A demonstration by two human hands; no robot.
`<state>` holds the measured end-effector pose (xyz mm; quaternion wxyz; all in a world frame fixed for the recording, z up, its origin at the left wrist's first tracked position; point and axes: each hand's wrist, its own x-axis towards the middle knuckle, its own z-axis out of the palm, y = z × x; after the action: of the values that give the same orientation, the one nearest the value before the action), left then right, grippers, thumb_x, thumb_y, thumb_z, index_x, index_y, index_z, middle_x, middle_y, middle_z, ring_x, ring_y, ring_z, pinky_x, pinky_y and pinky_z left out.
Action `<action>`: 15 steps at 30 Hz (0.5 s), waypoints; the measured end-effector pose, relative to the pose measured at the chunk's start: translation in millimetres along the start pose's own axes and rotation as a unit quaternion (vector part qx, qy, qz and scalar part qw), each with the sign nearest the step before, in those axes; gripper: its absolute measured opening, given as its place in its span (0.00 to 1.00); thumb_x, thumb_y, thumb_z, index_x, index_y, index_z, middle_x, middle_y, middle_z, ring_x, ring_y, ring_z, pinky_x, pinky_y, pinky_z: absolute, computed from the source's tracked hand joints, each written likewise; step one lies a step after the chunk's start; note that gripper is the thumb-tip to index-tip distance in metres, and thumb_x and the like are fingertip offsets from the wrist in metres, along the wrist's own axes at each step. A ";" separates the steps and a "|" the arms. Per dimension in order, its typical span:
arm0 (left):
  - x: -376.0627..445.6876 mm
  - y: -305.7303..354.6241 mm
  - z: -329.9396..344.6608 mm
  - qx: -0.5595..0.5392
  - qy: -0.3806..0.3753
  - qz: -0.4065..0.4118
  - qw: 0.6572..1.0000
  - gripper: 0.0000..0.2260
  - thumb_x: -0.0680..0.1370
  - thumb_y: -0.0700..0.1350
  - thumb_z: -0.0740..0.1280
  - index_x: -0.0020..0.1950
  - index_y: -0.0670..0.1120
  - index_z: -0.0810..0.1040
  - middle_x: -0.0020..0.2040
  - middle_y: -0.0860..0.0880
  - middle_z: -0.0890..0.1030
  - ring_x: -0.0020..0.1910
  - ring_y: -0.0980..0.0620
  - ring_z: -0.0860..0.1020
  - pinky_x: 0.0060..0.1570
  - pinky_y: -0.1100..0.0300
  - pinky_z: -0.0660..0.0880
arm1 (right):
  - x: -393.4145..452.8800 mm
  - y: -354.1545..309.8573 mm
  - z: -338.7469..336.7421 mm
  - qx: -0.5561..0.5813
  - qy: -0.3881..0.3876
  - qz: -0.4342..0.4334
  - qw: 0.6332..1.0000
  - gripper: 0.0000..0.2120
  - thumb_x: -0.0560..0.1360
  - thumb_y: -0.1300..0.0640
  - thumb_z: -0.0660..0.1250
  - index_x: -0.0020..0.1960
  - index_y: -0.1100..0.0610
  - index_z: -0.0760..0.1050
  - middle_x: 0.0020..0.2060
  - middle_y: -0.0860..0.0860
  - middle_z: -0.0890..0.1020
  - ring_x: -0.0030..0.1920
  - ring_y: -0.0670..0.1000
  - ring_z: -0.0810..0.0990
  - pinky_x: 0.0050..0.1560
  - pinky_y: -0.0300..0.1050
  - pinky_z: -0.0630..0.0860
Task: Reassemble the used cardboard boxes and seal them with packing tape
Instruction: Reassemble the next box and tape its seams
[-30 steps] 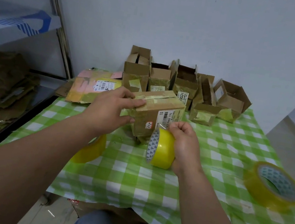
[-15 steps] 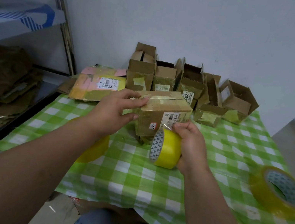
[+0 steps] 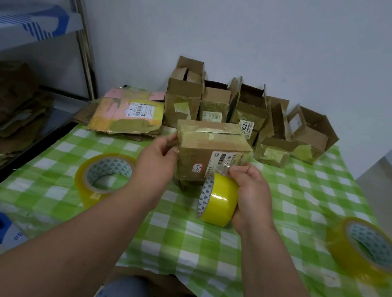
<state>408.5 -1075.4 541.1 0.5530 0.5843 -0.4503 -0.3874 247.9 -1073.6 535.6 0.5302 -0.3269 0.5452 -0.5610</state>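
Right hand (image 3: 250, 196) wrapped round the yellow roll (image 3: 218, 200), thumb pinning the tape end on the box (image 3: 211, 151) front, by the label. Left hand (image 3: 158, 160) fingers curled on the box's left edge, steadying it. Top seam taped; side strip just begun. Behind, on the bench (image 3: 175, 235), open boxes (image 3: 245, 110) waiting; flattened ones (image 3: 127, 116) too.

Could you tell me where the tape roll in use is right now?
In the head view, the opaque yellow tape roll sits centre, gripped by the right hand, against the near face of the box.
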 end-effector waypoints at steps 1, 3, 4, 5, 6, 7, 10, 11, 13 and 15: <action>-1.7 -0.2 1.0 -0.036 -0.025 -0.028 0.999 0.17 0.84 0.41 0.60 0.70 0.56 0.74 0.58 0.60 0.78 0.51 0.69 0.77 0.45 0.73 0.73 | 0.1 0.5 0.1 0.000 -0.001 -0.002 1.000 0.13 0.77 0.64 0.66 0.35 0.54 0.73 0.40 0.53 0.84 0.43 0.56 0.82 0.54 0.63 0.79; -2.0 -4.0 1.8 -0.073 -0.051 -0.083 0.993 0.18 0.83 0.45 0.58 0.71 0.61 0.72 0.67 0.58 0.75 0.63 0.61 0.74 0.62 0.61 0.73 | 0.1 1.1 0.8 -0.001 0.000 -0.006 1.000 0.14 0.77 0.65 0.66 0.34 0.54 0.73 0.38 0.52 0.84 0.42 0.55 0.81 0.53 0.61 0.79; -2.7 -4.7 2.1 -0.085 -0.060 -0.107 0.989 0.19 0.81 0.50 0.58 0.71 0.65 0.70 0.71 0.56 0.72 0.68 0.55 0.71 0.69 0.53 0.68 | 0.1 1.5 1.3 -0.001 0.003 -0.007 1.000 0.14 0.77 0.65 0.67 0.34 0.55 0.73 0.37 0.52 0.84 0.42 0.55 0.81 0.52 0.60 0.79; -3.6 -5.7 2.5 -0.091 -0.075 -0.123 0.985 0.20 0.79 0.56 0.58 0.71 0.67 0.67 0.74 0.56 0.70 0.72 0.53 0.68 0.73 0.49 0.63 | 0.3 1.9 2.0 -0.003 0.007 -0.008 1.000 0.14 0.77 0.65 0.67 0.34 0.55 0.73 0.38 0.52 0.84 0.42 0.54 0.81 0.52 0.59 0.79; -6.7 -3.8 3.3 -0.089 -0.096 -0.123 0.984 0.23 0.78 0.60 0.58 0.73 0.69 0.63 0.75 0.57 0.67 0.73 0.53 0.65 0.74 0.49 0.58 | 0.6 2.5 2.5 -0.008 0.009 -0.011 1.000 0.14 0.77 0.64 0.67 0.34 0.54 0.73 0.39 0.52 0.84 0.43 0.55 0.81 0.52 0.58 0.79; -9.4 -3.2 4.5 -0.075 -0.115 -0.111 0.984 0.25 0.79 0.61 0.58 0.76 0.68 0.57 0.76 0.58 0.65 0.74 0.54 0.63 0.73 0.53 0.56 | 1.1 3.2 3.0 -0.014 0.011 -0.016 1.000 0.14 0.77 0.64 0.67 0.34 0.54 0.74 0.40 0.52 0.84 0.45 0.55 0.81 0.53 0.57 0.79; -15.4 0.3 9.3 -0.044 -0.123 -0.079 0.988 0.28 0.84 0.56 0.56 0.79 0.64 0.44 0.77 0.57 0.62 0.74 0.54 0.62 0.64 0.59 0.57 | 1.4 5.1 4.6 -0.041 0.016 -0.031 0.999 0.17 0.76 0.61 0.68 0.30 0.50 0.75 0.41 0.53 0.84 0.46 0.56 0.81 0.55 0.59 0.79; -14.8 0.0 10.6 -0.040 -0.119 -0.074 0.989 0.29 0.84 0.56 0.56 0.79 0.64 0.41 0.78 0.55 0.62 0.74 0.53 0.63 0.65 0.58 0.58 | 1.2 5.4 5.1 -0.051 0.018 -0.035 0.998 0.17 0.76 0.60 0.69 0.30 0.49 0.76 0.41 0.53 0.84 0.45 0.55 0.81 0.56 0.60 0.79; -12.5 -0.9 11.1 -0.020 -0.114 -0.071 0.991 0.29 0.84 0.56 0.54 0.78 0.64 0.39 0.78 0.54 0.62 0.75 0.52 0.63 0.69 0.56 0.58 | 0.9 5.6 5.3 -0.062 0.023 -0.039 0.997 0.16 0.76 0.59 0.70 0.31 0.49 0.76 0.42 0.53 0.84 0.45 0.55 0.80 0.57 0.61 0.78; -10.2 -0.5 9.0 -0.011 -0.106 -0.076 0.991 0.29 0.84 0.56 0.54 0.79 0.63 0.39 0.78 0.53 0.62 0.76 0.51 0.62 0.70 0.54 0.58 | 0.6 5.1 4.7 -0.061 0.032 -0.042 0.997 0.14 0.76 0.58 0.69 0.33 0.50 0.76 0.41 0.53 0.84 0.45 0.54 0.80 0.57 0.61 0.78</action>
<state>397.0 -1068.3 539.4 0.4777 0.5658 -0.4567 -0.4931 253.4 -1074.6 531.4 0.4675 -0.3635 0.5809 -0.5585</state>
